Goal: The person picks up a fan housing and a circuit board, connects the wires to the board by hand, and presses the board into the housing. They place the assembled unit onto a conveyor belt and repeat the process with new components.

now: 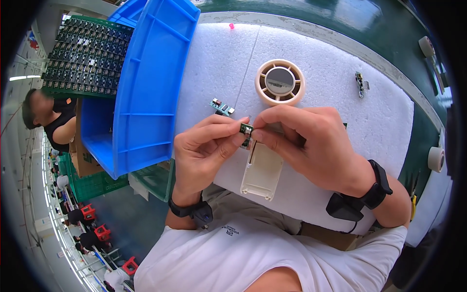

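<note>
Between the thumb and forefinger of my left hand (202, 146) is a small green circuit board (246, 129) with metal parts on it. My right hand (316, 138) is closed in a pinch at the board's right edge; its fingertips hide what lies between them. Under both hands, a cream plastic housing (263, 171), long and hollow, lies open side up. Just beyond them sits a round cream fan part (261, 96) with spokes and a grey disc in its middle. Another small circuit board (222, 107) rests past my left fingers.
White foam sheet (209, 63) covers the worktop. A third small board (360, 85) lies at its right, a pink bit (231, 26) at its far edge. On the left stands a blue bin (146, 97), with a green panel of boards (87, 56) on it. Tape rolls (436, 159) sit far right.
</note>
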